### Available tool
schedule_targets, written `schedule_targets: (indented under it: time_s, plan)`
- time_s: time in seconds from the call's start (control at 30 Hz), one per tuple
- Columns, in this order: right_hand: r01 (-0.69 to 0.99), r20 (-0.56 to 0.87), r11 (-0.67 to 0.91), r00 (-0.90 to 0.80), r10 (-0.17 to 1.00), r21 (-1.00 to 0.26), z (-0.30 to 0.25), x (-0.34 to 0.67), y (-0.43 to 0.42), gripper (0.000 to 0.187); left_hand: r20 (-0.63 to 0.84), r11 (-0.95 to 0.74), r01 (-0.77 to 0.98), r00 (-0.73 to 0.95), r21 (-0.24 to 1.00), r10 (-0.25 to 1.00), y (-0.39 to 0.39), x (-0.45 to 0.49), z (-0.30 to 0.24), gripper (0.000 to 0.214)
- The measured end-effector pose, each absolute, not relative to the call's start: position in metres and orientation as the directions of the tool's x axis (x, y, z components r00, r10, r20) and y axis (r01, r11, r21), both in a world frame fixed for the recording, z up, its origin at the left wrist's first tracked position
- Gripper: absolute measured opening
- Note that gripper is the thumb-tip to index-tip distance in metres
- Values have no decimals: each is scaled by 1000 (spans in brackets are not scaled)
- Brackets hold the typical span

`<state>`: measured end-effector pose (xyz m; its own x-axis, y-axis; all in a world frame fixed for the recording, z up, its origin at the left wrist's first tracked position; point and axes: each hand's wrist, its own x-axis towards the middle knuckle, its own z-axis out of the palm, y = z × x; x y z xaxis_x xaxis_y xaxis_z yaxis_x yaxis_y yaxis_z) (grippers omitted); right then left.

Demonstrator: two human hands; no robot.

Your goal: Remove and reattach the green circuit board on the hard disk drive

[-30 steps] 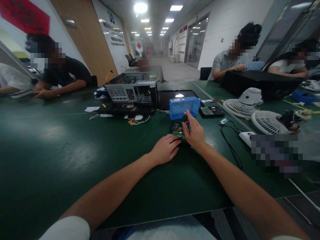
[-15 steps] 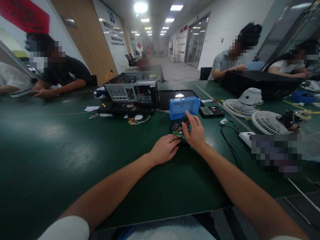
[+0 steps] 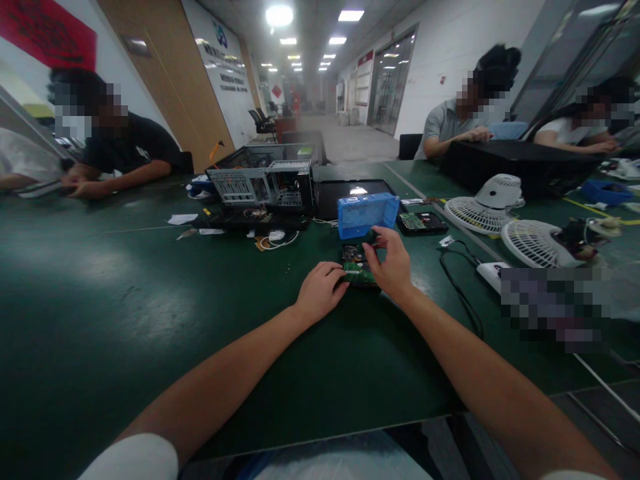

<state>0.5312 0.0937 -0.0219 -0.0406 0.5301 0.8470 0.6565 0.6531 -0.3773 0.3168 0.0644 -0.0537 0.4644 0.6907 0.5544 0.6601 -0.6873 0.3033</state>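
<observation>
A small black device with a green circuit board point(image 3: 356, 272) lies on the table in front of me, its inside exposed. My left hand point(image 3: 323, 289) is closed on its left edge, the fingertips at the top side and the thumb lower down. Over the right part of the device is my right hand point(image 3: 393, 265), thumb and index finger bent together around something small and dark. That thing is too small to make out. Part of the device is hidden behind the right hand. Just behind it a blue plastic bin point(image 3: 365, 217) stands on its side.
An opened computer case point(image 3: 265, 183) stands at the back left, beside a flat dark screen point(image 3: 325, 193). Another black device with a circuit board point(image 3: 424, 223) lies right of the bin. White fans point(image 3: 480, 213), a power strip point(image 3: 493, 275) and cables lie rightward. Co-workers sit around.
My left hand has slid left, off the board to the device's edge, uncovering more of the green board. My right hand's index finger has curled in closer to the thumb.
</observation>
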Motion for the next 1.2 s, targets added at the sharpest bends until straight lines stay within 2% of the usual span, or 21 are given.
schedule_targets:
  time_s: [0.4,0.6,1.2]
  plan:
    - [657,835,656,-71,545,-372,-13,533,87,41,559,-700,642,471,313,682,65,317,-53,18]
    - [638,836,672,-80,543,-375,-18,533,90,44,537,-653,672,427,351,728,63,318,-51,26]
    - [660,831,668,-119,543,-343,-13,532,88,45,569,-713,635,482,298,666,63,318,-52,21]
